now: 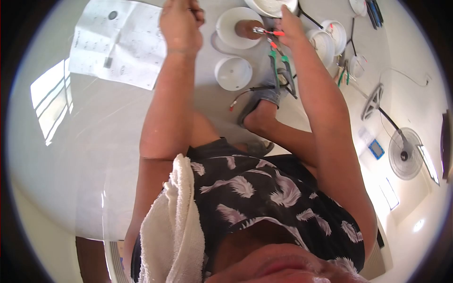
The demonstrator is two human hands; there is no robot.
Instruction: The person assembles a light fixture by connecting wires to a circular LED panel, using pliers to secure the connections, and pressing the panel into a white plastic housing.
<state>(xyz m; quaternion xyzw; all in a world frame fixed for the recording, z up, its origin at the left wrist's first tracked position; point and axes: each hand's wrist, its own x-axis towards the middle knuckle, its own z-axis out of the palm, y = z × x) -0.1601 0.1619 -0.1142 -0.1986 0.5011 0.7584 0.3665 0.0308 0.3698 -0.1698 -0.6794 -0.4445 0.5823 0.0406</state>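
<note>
My left hand [181,26] is at the top beside the printed sheet [120,47], its fingers curled in; what they hold, if anything, is hidden. My right hand [291,29] has its thumb over the rim of a white bowl [255,9] with white material inside, partly cut off by the frame. Below that hand, a metal-tipped tool with red on it [266,32] reaches over a white round container [226,35], which holds a brown cylinder [245,29]. Green-handled pliers [286,70] lie nearer to me.
An upturned-looking white cup [233,74] with small holes stands on the grey table [193,89]. A dark cable [250,89] with a red end lies near the table edge. Several white containers [321,47] and dark pens [375,13] are at the right. A standing fan [405,155] is farther off.
</note>
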